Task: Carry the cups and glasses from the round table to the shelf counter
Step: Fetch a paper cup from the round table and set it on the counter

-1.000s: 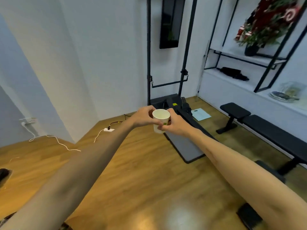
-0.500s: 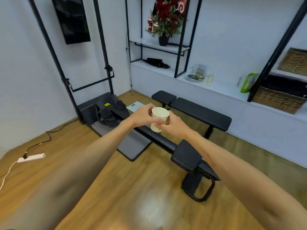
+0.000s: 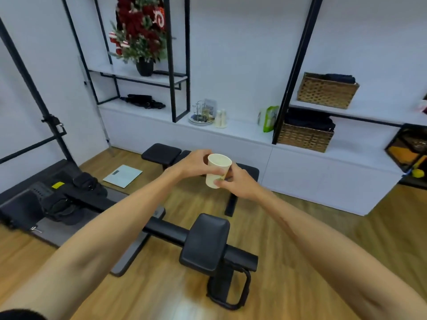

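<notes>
I hold a white paper cup (image 3: pixel 216 169) upright in front of me with both hands. My left hand (image 3: pixel 193 162) wraps its left side and my right hand (image 3: pixel 235 181) grips its lower right side. The cup looks empty inside. Ahead, the long white shelf counter (image 3: pixel 242 132) runs along the far wall, with a round tray of glasses (image 3: pixel 201 116) and two small pale bottles (image 3: pixel 220 118) standing on it. The round table is out of view.
A black weight bench (image 3: pixel 166 155) stands between me and the counter. A rowing machine with a black seat (image 3: pixel 205 243) lies across the wooden floor below my arms. Wicker baskets (image 3: pixel 305 135), a green pack (image 3: pixel 269 118) and a potted festive plant (image 3: pixel 141 35) sit on the shelves.
The view has swung right from the bare wall to face the shelf counter, which looks nearer. Both hands have kept hold of the cup in front of me.
</notes>
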